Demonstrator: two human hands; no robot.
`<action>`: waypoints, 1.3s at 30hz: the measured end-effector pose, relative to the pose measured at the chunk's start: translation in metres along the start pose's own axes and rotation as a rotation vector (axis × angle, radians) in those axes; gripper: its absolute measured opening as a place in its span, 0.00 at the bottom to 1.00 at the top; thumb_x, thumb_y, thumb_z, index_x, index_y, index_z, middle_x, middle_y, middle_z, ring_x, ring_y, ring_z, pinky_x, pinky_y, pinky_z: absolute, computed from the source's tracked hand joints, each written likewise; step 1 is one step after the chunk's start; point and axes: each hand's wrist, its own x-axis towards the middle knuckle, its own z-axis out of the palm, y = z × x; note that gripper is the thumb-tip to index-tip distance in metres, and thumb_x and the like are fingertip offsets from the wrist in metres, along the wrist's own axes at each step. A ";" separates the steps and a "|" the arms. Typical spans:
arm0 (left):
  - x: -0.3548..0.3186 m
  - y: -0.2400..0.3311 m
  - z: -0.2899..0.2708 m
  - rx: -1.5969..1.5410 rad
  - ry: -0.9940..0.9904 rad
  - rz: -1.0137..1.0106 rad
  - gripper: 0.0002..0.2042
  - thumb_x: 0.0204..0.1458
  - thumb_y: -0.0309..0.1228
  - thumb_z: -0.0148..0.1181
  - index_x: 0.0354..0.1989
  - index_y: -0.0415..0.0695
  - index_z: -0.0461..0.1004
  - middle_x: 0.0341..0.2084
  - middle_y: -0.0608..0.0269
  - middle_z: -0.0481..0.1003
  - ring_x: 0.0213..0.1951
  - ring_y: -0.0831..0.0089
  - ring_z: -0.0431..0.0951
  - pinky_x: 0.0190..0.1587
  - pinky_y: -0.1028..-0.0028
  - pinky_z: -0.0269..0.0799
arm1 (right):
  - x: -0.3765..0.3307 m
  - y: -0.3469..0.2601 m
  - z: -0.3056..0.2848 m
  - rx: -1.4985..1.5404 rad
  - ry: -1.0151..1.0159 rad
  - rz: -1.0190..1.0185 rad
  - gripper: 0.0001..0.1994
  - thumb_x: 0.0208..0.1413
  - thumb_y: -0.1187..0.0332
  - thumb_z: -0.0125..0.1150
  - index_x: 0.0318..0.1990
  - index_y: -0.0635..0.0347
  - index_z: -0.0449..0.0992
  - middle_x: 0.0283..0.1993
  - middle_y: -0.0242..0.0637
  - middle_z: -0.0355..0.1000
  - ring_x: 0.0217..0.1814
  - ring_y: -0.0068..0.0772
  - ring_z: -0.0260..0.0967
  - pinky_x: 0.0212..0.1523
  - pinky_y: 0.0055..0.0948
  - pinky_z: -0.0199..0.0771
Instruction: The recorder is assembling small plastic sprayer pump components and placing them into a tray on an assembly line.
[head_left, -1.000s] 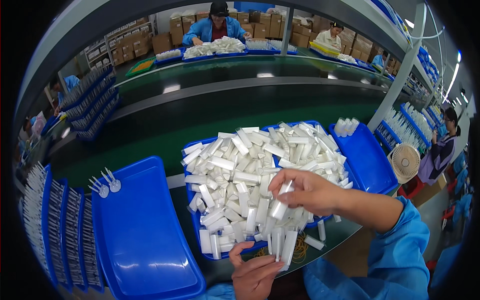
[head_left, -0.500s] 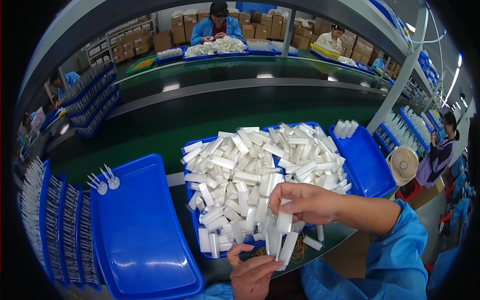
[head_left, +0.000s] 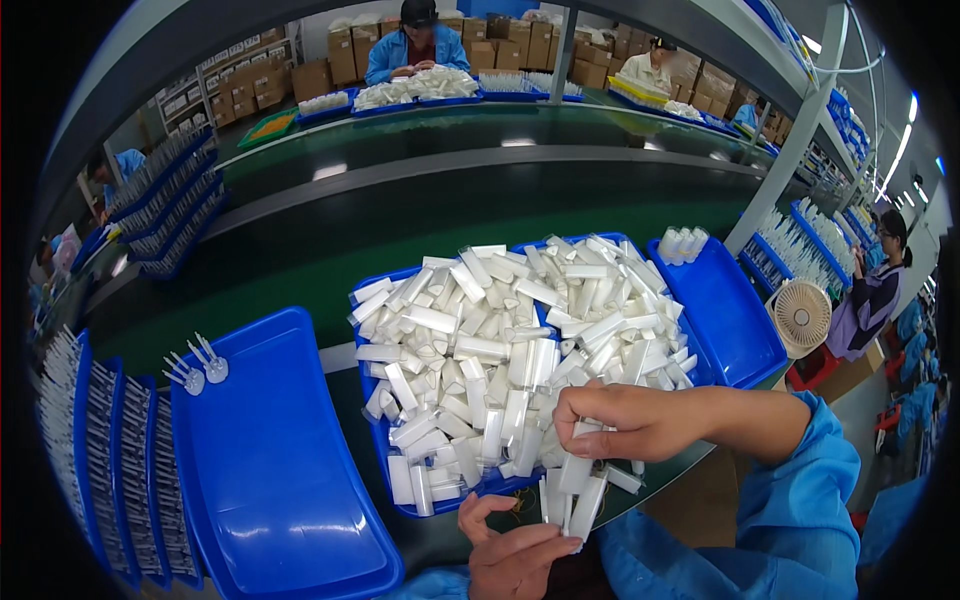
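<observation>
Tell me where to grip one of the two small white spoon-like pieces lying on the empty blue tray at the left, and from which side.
Grip the thin handle of the nearer spoon-like piece, probably from above. It lies flat on the blue tray with its round head toward the person, the stem pointing away and free on both sides. Its twin lies close on the right, so pinch the far end.

Brown cardboard boxes [head_left: 318,72] stacked on far shelves; white sachets [head_left: 520,345] (heaped) fill blue tray [head_left: 378,440].

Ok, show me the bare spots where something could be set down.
The big blue tray is bare except two small white pieces at its far left corner. The right blue tray is bare apart from white caps at its far edge. The middle tray is heaped with white tubes; both hands crowd its near edge.
</observation>
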 end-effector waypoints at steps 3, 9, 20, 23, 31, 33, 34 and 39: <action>-0.001 -0.001 0.000 0.011 -0.014 0.001 0.07 0.35 0.21 0.62 0.25 0.47 0.78 0.25 0.64 0.74 0.31 0.67 0.73 0.49 0.56 0.56 | -0.001 -0.002 0.001 0.176 -0.022 0.054 0.06 0.60 0.65 0.45 0.37 0.57 0.63 0.29 0.34 0.64 0.36 0.29 0.61 0.38 0.29 0.56; -0.010 -0.005 0.003 -0.053 0.054 -0.137 0.07 0.39 0.23 0.58 0.29 0.43 0.72 0.32 0.59 0.74 0.42 0.58 0.69 0.53 0.54 0.54 | -0.001 -0.006 0.003 0.073 -0.054 0.048 0.06 0.59 0.65 0.45 0.37 0.56 0.63 0.34 0.36 0.64 0.38 0.32 0.61 0.46 0.35 0.50; -0.003 -0.010 -0.002 -0.028 0.044 -0.228 0.08 0.45 0.29 0.57 0.32 0.42 0.68 0.42 0.51 0.70 0.55 0.47 0.59 0.56 0.53 0.51 | 0.015 -0.002 0.011 -0.142 -0.011 -0.053 0.11 0.57 0.61 0.50 0.41 0.57 0.64 0.37 0.38 0.66 0.43 0.37 0.63 0.49 0.35 0.53; -0.002 -0.011 0.002 -0.155 0.142 -0.266 0.07 0.46 0.28 0.57 0.31 0.42 0.68 0.42 0.51 0.71 0.56 0.47 0.58 0.56 0.52 0.50 | 0.043 0.025 -0.032 -0.339 0.326 0.056 0.21 0.53 0.58 0.56 0.50 0.62 0.65 0.42 0.43 0.69 0.40 0.41 0.69 0.41 0.34 0.69; -0.001 -0.004 0.010 -0.333 0.347 -0.364 0.10 0.34 0.23 0.68 0.25 0.42 0.73 0.31 0.57 0.77 0.49 0.58 0.67 0.55 0.52 0.51 | 0.080 0.078 -0.071 -1.044 0.381 0.560 0.20 0.43 0.66 0.62 0.45 0.63 0.69 0.41 0.47 0.70 0.47 0.44 0.68 0.47 0.37 0.69; -0.003 -0.007 0.002 -0.180 0.239 -0.280 0.09 0.36 0.21 0.66 0.26 0.42 0.72 0.34 0.57 0.76 0.44 0.66 0.71 0.53 0.58 0.58 | 0.072 0.082 -0.071 -1.014 0.422 0.425 0.17 0.45 0.67 0.60 0.44 0.62 0.70 0.41 0.46 0.69 0.46 0.43 0.67 0.45 0.37 0.69; -0.005 -0.008 -0.001 -0.157 0.196 -0.278 0.08 0.39 0.23 0.64 0.27 0.42 0.72 0.35 0.56 0.74 0.48 0.60 0.67 0.54 0.56 0.55 | 0.067 0.082 -0.071 -0.995 0.440 0.358 0.16 0.46 0.68 0.60 0.43 0.62 0.71 0.40 0.45 0.69 0.46 0.43 0.67 0.43 0.37 0.69; -0.007 -0.008 -0.006 -0.114 0.068 -0.238 0.04 0.44 0.27 0.61 0.29 0.44 0.74 0.37 0.56 0.72 0.54 0.48 0.60 0.55 0.52 0.50 | 0.036 0.043 -0.051 -0.525 0.404 0.067 0.11 0.50 0.70 0.57 0.41 0.61 0.74 0.37 0.40 0.66 0.38 0.38 0.65 0.38 0.32 0.65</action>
